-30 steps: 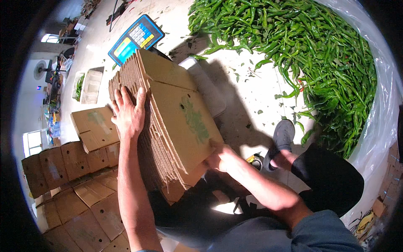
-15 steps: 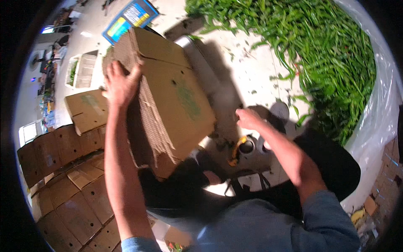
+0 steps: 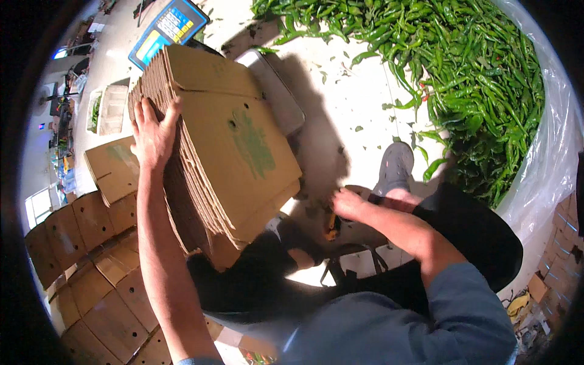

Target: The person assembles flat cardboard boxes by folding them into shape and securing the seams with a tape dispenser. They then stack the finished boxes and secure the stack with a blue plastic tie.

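Head cam: L hand (image 3: 153, 141) is spread on the edges of the cardboard stack (image 3: 222, 125), prob. b/c it could tip; the stack is mostly to its right. R hand (image 3: 351, 205) is curled w/ a yellow tool (image 3: 331, 229) just below-left; can't tell if it's pinching it. Green peppers (image 3: 480, 85) lie up-right of R hand.

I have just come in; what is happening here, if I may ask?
The person's left hand lies spread against the edges of a tilted stack of flattened cardboard boxes. The right hand is low down, at a yellow object that it partly hides; whether it grips it, I cannot tell. A large heap of green peppers lies to the right, and a blue keypad panel stands beyond the stack.
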Tool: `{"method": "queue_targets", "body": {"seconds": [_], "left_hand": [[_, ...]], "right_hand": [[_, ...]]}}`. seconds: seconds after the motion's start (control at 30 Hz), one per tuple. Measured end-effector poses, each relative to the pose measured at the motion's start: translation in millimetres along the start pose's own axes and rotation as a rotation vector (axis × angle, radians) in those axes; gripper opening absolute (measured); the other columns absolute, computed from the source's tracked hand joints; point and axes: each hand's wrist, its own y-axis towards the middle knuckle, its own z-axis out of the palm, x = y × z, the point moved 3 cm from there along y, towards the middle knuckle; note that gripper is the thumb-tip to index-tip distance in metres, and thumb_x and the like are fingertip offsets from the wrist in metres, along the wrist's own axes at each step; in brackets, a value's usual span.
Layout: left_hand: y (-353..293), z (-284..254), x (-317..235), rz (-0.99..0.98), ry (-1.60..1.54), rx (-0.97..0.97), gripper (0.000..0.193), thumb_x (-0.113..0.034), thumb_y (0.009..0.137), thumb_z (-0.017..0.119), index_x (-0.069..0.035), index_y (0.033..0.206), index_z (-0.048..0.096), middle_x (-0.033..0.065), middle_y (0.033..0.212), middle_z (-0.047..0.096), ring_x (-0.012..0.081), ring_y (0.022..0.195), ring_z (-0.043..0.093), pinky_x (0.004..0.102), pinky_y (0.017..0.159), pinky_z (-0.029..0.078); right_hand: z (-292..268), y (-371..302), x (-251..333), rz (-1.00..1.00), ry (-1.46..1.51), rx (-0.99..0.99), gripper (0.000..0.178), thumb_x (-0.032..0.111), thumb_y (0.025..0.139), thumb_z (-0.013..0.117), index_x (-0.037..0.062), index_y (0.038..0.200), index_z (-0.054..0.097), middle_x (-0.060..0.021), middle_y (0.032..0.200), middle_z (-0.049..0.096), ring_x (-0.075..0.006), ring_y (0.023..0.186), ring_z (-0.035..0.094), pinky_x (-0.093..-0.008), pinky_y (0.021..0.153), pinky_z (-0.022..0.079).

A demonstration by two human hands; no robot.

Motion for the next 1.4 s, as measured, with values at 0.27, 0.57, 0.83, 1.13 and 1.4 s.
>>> {"method": "queue_targets", "body": {"seconds": [0.27,0.57,0.83,1.13,1.4], "left_hand": [[-19.8,-21.9,-15.4,-0.113,0.039,0.033,0.105,-0.08,0.075,0.044,-0.01,0.149,0.021,0.0111,0.156,0.019,0.0357,0.142,0.018,0.0644,0.105,0.022],[-24.5,-33.6,-27.2,-0.145,0.058,0.066,0.102,-0.074,0.076,0.049,-0.006,0.148,0.023,0.0128,0.156,0.018,0.0362,0.143,0.017,0.0636,0.107,0.021],[-23.3,-29.3,-27.3,-0.149,0.063,0.068,0.099,-0.076,0.078,0.046,-0.011,0.15,0.022,0.0099,0.157,0.017,0.0352,0.143,0.014,0.065,0.107,0.018],[-23.7,-29.5,-25.6,-0.141,0.047,0.07,0.104,-0.075,0.076,0.048,-0.005,0.148,0.023,0.0135,0.156,0.017,0.038,0.142,0.016,0.0644,0.106,0.02],[-24.2,-29.1,-23.7,-0.132,0.051,0.054,0.104,-0.076,0.076,0.048,-0.005,0.148,0.023,0.0139,0.156,0.018,0.0378,0.143,0.016,0.0637,0.107,0.019]], "right_hand": [[-160.1,25.1,-145.9,0.591,0.767,0.51,0.027,0.01,0.074,0.058,0.0021,0.099,0.067,-0.0123,0.076,0.067,-0.0243,0.072,0.065,-0.0376,0.065,0.052],[-244.7,117.4,-170.3,0.501,2.121,-0.869,0.048,-0.006,0.072,0.046,-0.0018,0.118,0.055,-0.0082,0.101,0.062,-0.0176,0.089,0.06,-0.0297,0.079,0.049],[-241.5,156.2,-151.5,0.477,2.311,-0.859,0.04,-0.002,0.077,0.046,-0.0026,0.115,0.055,-0.0106,0.102,0.063,-0.0198,0.091,0.062,-0.0333,0.084,0.051],[-256.1,193.2,-163.4,0.809,1.623,-0.781,0.032,0.002,0.078,0.057,0.0001,0.111,0.059,-0.0089,0.096,0.065,-0.0216,0.085,0.06,-0.033,0.079,0.048],[-282.6,225.9,-166.5,0.77,1.162,-0.778,0.052,0.011,0.078,0.052,0.0067,0.13,0.053,-0.0244,0.096,0.066,-0.035,0.091,0.065,-0.043,0.08,0.049]]}}
